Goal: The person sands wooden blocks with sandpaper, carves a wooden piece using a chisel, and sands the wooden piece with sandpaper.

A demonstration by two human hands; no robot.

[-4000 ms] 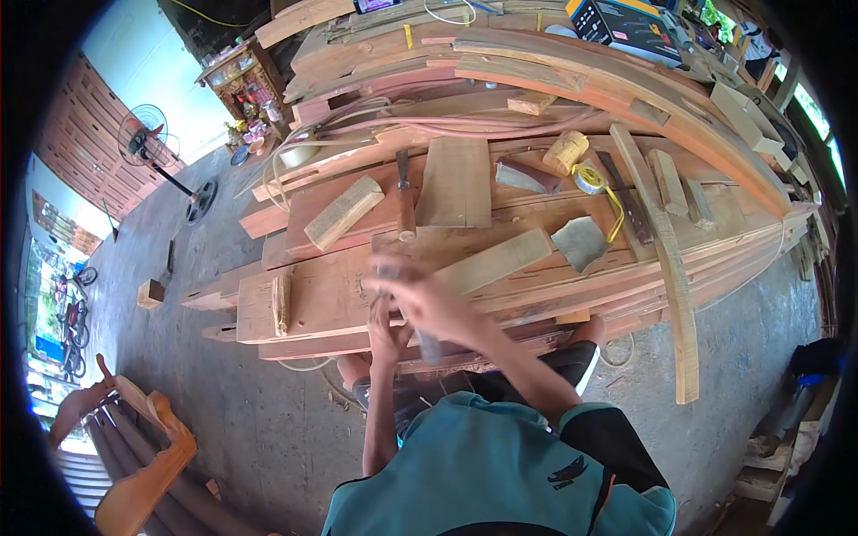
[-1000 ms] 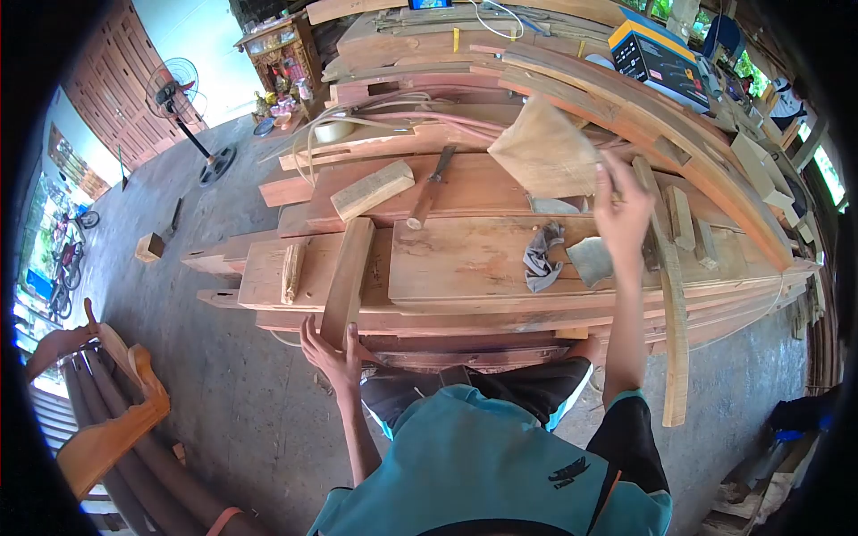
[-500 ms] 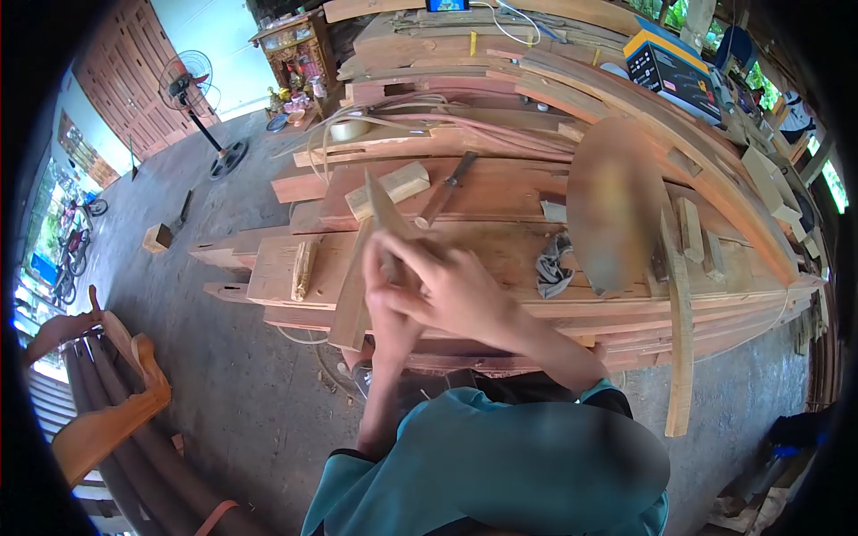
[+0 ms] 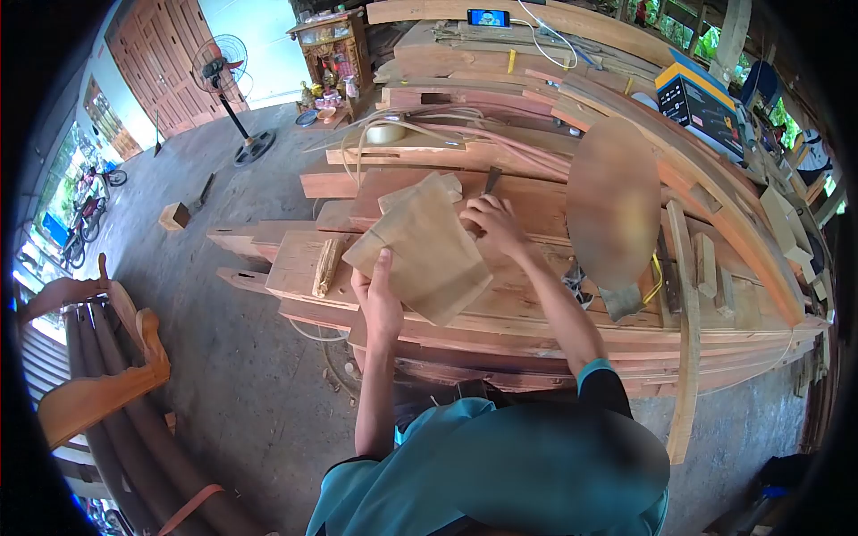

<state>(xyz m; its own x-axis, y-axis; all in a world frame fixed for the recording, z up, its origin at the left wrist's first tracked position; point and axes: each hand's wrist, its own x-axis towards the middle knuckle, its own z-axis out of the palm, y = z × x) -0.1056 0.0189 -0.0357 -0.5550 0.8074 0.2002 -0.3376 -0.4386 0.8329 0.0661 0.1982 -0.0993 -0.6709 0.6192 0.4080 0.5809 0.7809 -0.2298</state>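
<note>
My left hand (image 4: 379, 299) grips the lower left edge of a thin square wooden board (image 4: 426, 250), its thumb lying on the face. The board is tilted above the planks and hides part of a wood block (image 4: 444, 185) behind it. Just right of the board's upper edge, my right hand (image 4: 497, 223) is closed round the handle of a chisel (image 4: 492, 180), whose dark blade points up and away. A crumpled grey cloth (image 4: 576, 284) and a sandpaper piece (image 4: 623, 303) lie to the right. A rough wood scrap (image 4: 327, 267) lies to the left.
Stacked planks (image 4: 295, 284) fill the work area. A long wood strip (image 4: 685, 357) juts over the front edge at right. Cables and a tape roll (image 4: 385, 132) lie behind. Farther off are a phone (image 4: 489, 17), a box (image 4: 702, 109) and a standing fan (image 4: 234, 107).
The board has turned from edge-on to face-up in my left hand. My right hand has moved away from my left hand to the chisel. The whole view has shifted.
</note>
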